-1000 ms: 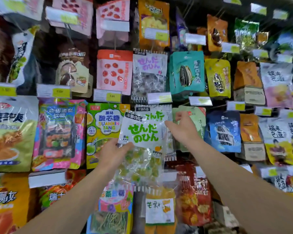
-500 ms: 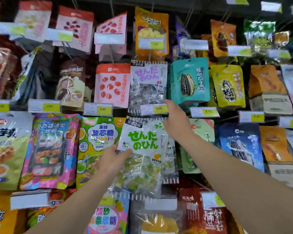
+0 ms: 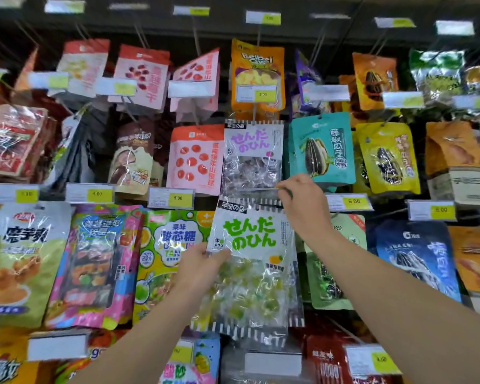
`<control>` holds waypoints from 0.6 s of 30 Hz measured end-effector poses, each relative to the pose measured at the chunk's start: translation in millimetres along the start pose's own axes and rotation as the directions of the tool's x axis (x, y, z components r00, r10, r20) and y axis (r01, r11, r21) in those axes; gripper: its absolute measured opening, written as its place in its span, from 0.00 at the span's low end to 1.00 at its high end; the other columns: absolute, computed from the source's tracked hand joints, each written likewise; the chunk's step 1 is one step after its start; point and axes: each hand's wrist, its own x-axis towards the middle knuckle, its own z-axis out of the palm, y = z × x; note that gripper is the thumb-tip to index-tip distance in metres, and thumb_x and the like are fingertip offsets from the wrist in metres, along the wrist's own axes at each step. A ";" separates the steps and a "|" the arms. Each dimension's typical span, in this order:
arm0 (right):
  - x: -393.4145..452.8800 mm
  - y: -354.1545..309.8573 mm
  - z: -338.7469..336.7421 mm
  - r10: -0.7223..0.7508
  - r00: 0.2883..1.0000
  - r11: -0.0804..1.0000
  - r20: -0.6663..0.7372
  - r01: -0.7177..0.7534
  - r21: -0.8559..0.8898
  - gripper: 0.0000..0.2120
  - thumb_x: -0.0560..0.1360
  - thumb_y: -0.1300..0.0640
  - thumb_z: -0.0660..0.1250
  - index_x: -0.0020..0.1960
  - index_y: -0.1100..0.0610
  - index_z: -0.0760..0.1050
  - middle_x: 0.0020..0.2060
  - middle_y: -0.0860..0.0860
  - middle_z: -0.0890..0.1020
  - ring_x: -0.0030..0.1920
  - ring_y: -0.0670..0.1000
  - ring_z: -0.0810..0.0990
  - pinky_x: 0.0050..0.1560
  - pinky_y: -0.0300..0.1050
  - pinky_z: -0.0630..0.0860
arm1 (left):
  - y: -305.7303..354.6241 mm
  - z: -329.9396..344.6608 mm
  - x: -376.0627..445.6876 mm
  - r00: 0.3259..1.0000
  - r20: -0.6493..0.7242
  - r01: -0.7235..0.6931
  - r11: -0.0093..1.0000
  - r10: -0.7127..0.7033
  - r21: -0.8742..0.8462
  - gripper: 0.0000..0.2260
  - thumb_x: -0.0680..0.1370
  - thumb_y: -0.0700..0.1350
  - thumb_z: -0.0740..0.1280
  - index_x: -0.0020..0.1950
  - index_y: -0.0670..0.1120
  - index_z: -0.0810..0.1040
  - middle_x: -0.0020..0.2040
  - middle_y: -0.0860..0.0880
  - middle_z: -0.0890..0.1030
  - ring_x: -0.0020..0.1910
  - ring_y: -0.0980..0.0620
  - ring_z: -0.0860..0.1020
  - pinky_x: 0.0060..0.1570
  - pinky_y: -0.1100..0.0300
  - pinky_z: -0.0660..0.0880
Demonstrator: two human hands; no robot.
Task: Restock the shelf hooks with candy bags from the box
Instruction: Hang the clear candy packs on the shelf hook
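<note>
A clear candy bag with green lettering (image 3: 250,256) is held up against the shelf's middle row. My left hand (image 3: 203,266) grips its left edge, thumb on the front. My right hand (image 3: 302,206) is raised at the bag's top right corner, fingers pinching the flipped-up price tag holder (image 3: 258,192) at the end of the hook. Behind the held bag hang more bags of the same kind, mostly hidden. A similar bag with purple lettering (image 3: 252,159) hangs on the hook above. The box is out of view.
Rows of snack bags fill the hooks: a teal sunflower-seed bag (image 3: 322,151) right of my right hand, a green sour-candy bag (image 3: 172,261) left of the held bag, a pink bag (image 3: 94,267) further left. Yellow price tags (image 3: 349,202) jut out from the hook ends.
The view has tilted up. My right hand rose from the hanging bags to the hook's price tag and lifted it. My left hand brought the bag higher toward the hook.
</note>
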 end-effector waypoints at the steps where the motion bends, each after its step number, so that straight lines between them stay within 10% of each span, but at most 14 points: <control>1: -0.4 -0.3 0.3 -0.006 1.000 1.000 -0.004 0.006 0.001 0.11 0.82 0.55 0.63 0.58 0.55 0.82 0.55 0.51 0.80 0.52 0.54 0.79 0.52 0.49 0.75 | 0.9 3.0 0.4 1.000 -0.004 0.015 1.000 -0.015 -0.024 0.17 0.74 0.52 0.72 0.54 0.40 0.79 0.48 0.41 0.80 0.46 0.45 0.79 0.45 0.55 0.72; 4: -0.8 -1.6 -1.0 -0.001 1.000 1.000 0.006 0.001 0.014 0.11 0.81 0.55 0.63 0.59 0.55 0.82 0.55 0.51 0.84 0.54 0.54 0.80 0.55 0.49 0.76 | 5.6 11.3 3.0 0.999 0.001 0.042 0.994 -0.042 -0.101 0.09 0.77 0.47 0.70 0.40 0.48 0.74 0.38 0.48 0.74 0.37 0.53 0.72 0.40 0.58 0.68; 18: -5.5 -0.7 -6.8 -0.039 0.999 0.997 -0.025 0.041 0.066 0.09 0.80 0.57 0.66 0.56 0.55 0.84 0.51 0.51 0.86 0.51 0.54 0.83 0.51 0.50 0.79 | 1.8 29.9 -0.3 0.996 -0.023 0.082 0.992 -0.084 -0.097 0.10 0.76 0.46 0.70 0.37 0.45 0.77 0.34 0.46 0.73 0.34 0.47 0.69 0.38 0.55 0.65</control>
